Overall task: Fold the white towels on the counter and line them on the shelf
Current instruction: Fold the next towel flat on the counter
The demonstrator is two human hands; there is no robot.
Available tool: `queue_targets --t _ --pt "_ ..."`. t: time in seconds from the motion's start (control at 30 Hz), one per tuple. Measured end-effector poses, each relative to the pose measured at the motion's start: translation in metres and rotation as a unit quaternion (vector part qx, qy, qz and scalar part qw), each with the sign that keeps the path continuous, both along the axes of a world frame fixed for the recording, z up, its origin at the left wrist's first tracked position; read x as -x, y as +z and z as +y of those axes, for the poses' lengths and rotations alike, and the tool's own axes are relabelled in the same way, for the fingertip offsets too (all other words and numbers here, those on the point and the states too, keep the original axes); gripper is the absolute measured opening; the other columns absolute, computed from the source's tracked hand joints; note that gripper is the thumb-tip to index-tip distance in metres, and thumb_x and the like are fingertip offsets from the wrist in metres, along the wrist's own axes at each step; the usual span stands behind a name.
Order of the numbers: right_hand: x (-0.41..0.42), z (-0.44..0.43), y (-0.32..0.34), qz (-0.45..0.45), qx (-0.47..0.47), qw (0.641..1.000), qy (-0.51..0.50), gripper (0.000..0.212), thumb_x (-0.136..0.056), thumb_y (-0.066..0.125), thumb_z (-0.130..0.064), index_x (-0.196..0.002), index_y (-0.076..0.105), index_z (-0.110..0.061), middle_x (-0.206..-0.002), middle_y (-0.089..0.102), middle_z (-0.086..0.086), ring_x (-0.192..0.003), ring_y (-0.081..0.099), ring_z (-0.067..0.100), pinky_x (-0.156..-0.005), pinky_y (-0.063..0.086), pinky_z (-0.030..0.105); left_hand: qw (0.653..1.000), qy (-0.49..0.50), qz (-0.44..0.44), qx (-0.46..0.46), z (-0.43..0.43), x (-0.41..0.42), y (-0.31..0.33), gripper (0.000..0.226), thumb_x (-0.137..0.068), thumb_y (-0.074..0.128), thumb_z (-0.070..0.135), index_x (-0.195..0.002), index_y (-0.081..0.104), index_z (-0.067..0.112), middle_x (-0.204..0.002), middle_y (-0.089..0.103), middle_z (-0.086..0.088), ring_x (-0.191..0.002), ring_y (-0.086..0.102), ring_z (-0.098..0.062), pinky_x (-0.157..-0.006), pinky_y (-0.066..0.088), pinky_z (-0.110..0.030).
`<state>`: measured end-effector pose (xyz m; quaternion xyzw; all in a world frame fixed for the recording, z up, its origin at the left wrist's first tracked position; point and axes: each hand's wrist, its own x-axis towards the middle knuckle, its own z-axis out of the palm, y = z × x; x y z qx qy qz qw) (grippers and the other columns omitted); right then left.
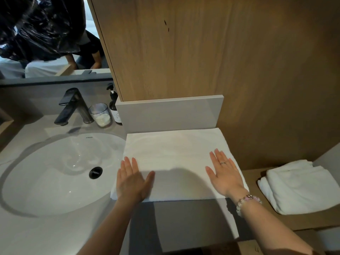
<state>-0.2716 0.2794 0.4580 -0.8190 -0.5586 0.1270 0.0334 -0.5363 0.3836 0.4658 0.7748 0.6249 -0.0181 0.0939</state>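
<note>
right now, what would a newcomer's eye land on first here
A flat white towel lies on the counter just right of the sink. The left hand and right hand press on it near its left and right edges, fingers straight. At far right, folded towels sit on the lower shelf.

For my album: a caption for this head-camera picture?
Left hand and right hand press a white towel beside the sink; folded towels sit on the shelf.
</note>
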Motion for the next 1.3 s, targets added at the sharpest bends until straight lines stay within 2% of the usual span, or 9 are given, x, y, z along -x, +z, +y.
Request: queue_targets --t 0.23,0.5,0.6,0.67,0.73,0.83,0.9,1.03,1.3 --pt "0.005 0.006 0.005 0.007 0.017 0.999 -0.032 0.066 -0.097 0.013 -0.055 -0.151 -0.007 -0.023 -0.157 -0.018 -0.002 -0.144 -0.018 0.016 -0.117 -0.007 0.032 0.991 0.070 -0.011 0.112 0.032 0.028 0.009 0.077 -0.095 0.018 0.057 -0.149 0.000 0.005 -0.152 0.028 -0.016 -0.135 0.034 -0.031 -0.112 0.024 -0.040" --pt "-0.015 0.049 0.038 0.054 -0.081 0.980 -0.176 0.046 -0.085 0.050 -0.027 -0.129 0.045 -0.013 -0.138 0.045 0.007 -0.125 0.043 0.027 -0.100 0.038 0.037 0.997 0.064 0.038 0.034 0.063 0.013 0.029 0.049 -0.095 0.034 0.046 -0.126 0.047 0.010 -0.132 0.050 -0.010 -0.121 0.045 -0.029 -0.099 0.033 -0.042" --pt "-0.028 0.067 0.048 0.069 -0.055 0.959 -0.270 0.042 -0.075 0.056 -0.020 -0.116 0.055 -0.010 -0.122 0.056 0.008 -0.112 0.054 0.028 -0.092 0.045 0.035 0.988 0.095 -0.115 0.033 0.082 0.006 0.036 0.044 -0.091 0.051 0.026 -0.132 0.046 0.010 -0.133 0.049 -0.015 -0.122 0.045 -0.031 -0.100 0.035 -0.036" --pt "-0.035 0.078 0.051 0.098 -0.036 0.941 -0.321 0.043 -0.074 0.060 -0.019 -0.116 0.057 -0.008 -0.125 0.051 0.010 -0.113 0.053 0.030 -0.092 0.047 0.036 0.953 0.155 -0.254 0.053 0.094 0.003 0.036 0.045 -0.087 0.055 0.013 -0.131 0.047 0.004 -0.124 0.053 -0.020 -0.114 0.051 -0.033 -0.096 0.038 -0.033" --pt "-0.041 0.086 0.050 0.127 -0.025 0.929 -0.346 0.042 -0.076 0.063 -0.017 -0.116 0.058 -0.005 -0.129 0.045 0.012 -0.115 0.051 0.031 -0.090 0.047 0.035 0.894 0.228 -0.370 0.106 0.101 -0.002 0.037 0.040 -0.087 0.053 0.005 -0.126 0.047 -0.001 -0.098 0.062 -0.019 -0.088 0.060 -0.032 -0.076 0.046 -0.034" --pt "-0.048 0.093 0.045 0.186 -0.018 0.916 -0.355 0.037 -0.078 0.060 -0.014 -0.113 0.059 -0.002 -0.123 0.055 0.015 -0.108 0.057 0.032 -0.076 0.046 0.030 0.761 0.288 -0.537 0.223 0.108 -0.012 0.037 0.008 -0.089 0.044 -0.003 -0.084 0.050 -0.003 -0.063 0.045 -0.011 -0.038 0.046 -0.014 -0.043 0.036 -0.020" --pt "-0.054 0.098 0.042 0.239 -0.017 0.901 -0.361 0.035 -0.079 0.057 -0.012 -0.112 0.058 0.000 -0.112 0.061 0.015 -0.098 0.060 0.032 -0.068 0.043 0.027 0.698 0.315 -0.589 0.256 0.115 -0.016 0.033 0.022 -0.093 0.041 0.000 -0.072 0.044 0.004 -0.057 0.049 -0.010 -0.038 0.044 -0.010 -0.040 0.036 -0.016" --pt "-0.061 0.108 0.044 0.361 -0.059 0.850 -0.379 0.026 -0.068 0.057 0.001 -0.095 0.056 0.004 -0.062 0.060 0.011 -0.050 0.053 0.023 -0.049 0.040 0.023 0.664 0.323 -0.608 0.291 0.123 -0.019 0.028 0.013 -0.096 0.037 0.004 -0.100 0.049 0.000 -0.051 0.066 -0.003 -0.053 0.059 -0.013 -0.042 0.048 -0.015" --pt "-0.062 0.122 0.044 0.523 -0.064 0.765 -0.371 0.013 -0.088 0.054 -0.011 -0.099 0.057 -0.005 -0.071 0.057 0.007 -0.032 0.052 0.007 -0.034 0.022 0.012 0.630 0.348 -0.617 0.319 0.129 -0.014 0.026 0.037 -0.097 0.034 0.008 -0.129 0.041 -0.009 -0.072 0.069 -0.014 -0.044 0.064 -0.013 -0.041 0.051 -0.018"
